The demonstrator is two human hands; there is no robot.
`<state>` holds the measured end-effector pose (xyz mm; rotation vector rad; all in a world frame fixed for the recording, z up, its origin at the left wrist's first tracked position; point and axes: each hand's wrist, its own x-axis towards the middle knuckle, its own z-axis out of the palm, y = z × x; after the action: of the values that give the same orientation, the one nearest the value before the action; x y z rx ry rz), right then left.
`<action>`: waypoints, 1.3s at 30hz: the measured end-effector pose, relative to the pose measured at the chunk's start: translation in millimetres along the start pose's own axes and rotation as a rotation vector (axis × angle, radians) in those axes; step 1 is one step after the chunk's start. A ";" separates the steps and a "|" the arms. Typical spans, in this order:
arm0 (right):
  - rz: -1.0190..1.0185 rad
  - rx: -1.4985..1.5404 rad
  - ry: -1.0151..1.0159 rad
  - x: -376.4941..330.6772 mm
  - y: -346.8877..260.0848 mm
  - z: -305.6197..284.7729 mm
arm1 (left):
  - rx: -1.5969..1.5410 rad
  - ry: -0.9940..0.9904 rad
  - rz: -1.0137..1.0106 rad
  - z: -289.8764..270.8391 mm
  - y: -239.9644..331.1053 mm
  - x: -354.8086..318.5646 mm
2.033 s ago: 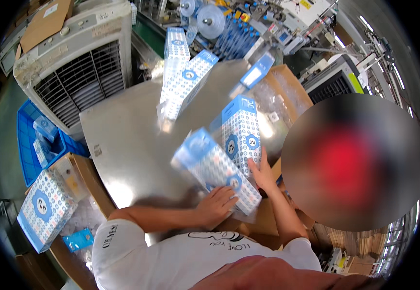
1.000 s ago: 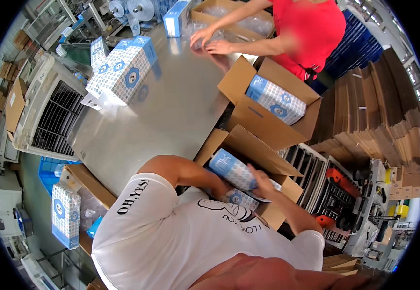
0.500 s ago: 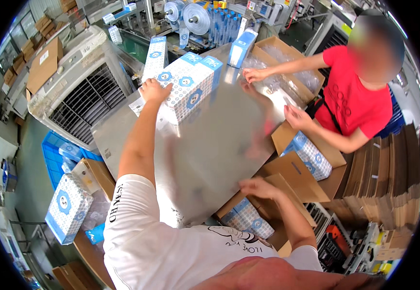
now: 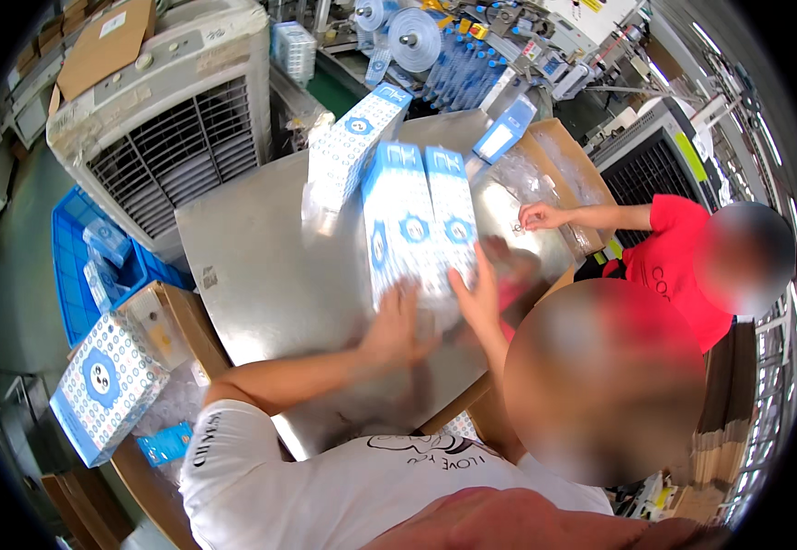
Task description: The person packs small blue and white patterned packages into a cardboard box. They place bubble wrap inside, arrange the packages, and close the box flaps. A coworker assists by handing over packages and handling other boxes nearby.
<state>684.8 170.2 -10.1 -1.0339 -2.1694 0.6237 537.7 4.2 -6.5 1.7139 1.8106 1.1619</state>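
Observation:
Two tall blue-and-white patterned packs [image 4: 414, 225] stand side by side on the metal table, close in front of me. My left hand [image 4: 397, 328], partly smeared by motion, presses against their lower left near end. My right hand [image 4: 477, 295] grips the right-hand pack, with its thumb on the near side and fingers stretched along the right side. Behind them to the left, another patterned pack [image 4: 359, 137] leans at a tilt, with loose clear film at its foot. A further blue-and-white pack [image 4: 506, 130] lies at the table's far right edge.
The metal table [image 4: 261, 266] reflects my arms. An air cooler [image 4: 174, 128] stands left, above a blue crate [image 4: 73, 266]. An open carton at lower left bears a pack [image 4: 110, 385]. A co-worker in red reaches over the right edge, beside a carton [image 4: 564, 165] of clear film.
My left hand has drawn back from the far packs, and my right hand has come up from the carton. Two packs now stand nearer me between both hands. The view has turned.

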 end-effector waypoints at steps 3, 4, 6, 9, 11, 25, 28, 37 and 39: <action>0.064 -0.168 -0.081 -28.5 0.4 -47.4 | 0.038 -0.285 0.520 -31.9 28.5 -30.0; 0.089 -0.246 -0.085 -30.6 -16.2 -58.1 | 0.120 -0.336 0.744 -38.3 34.2 -29.1; -0.079 -0.341 -0.120 -2.0 -30.3 -47.6 | 0.397 -0.381 0.811 -35.1 25.3 12.0; 0.148 -0.349 -0.322 26.4 -42.2 -6.9 | 0.539 -0.759 0.540 -26.0 15.1 38.6; 0.262 -0.633 -0.425 37.8 -61.9 2.6 | 0.589 -0.710 0.552 -16.1 16.0 36.2; -0.202 -0.085 -0.115 -150.9 -73.4 -315.2 | -0.175 -0.978 0.649 112.1 233.3 -54.9; -0.123 -0.181 -0.196 -223.4 -48.3 -326.2 | 0.064 -0.980 0.934 224.7 179.9 -112.5; 0.391 -0.616 -0.255 -416.9 185.7 -84.7 | 0.580 -1.589 0.506 228.4 146.8 -147.7; 0.392 -0.632 -0.352 -412.4 208.1 -45.1 | 0.507 -1.527 0.421 216.8 151.9 -153.7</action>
<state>1019.1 -35.8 -257.7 -1.8265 -2.5663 0.2944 824.6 -91.1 -54.4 2.2170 0.7296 -0.6326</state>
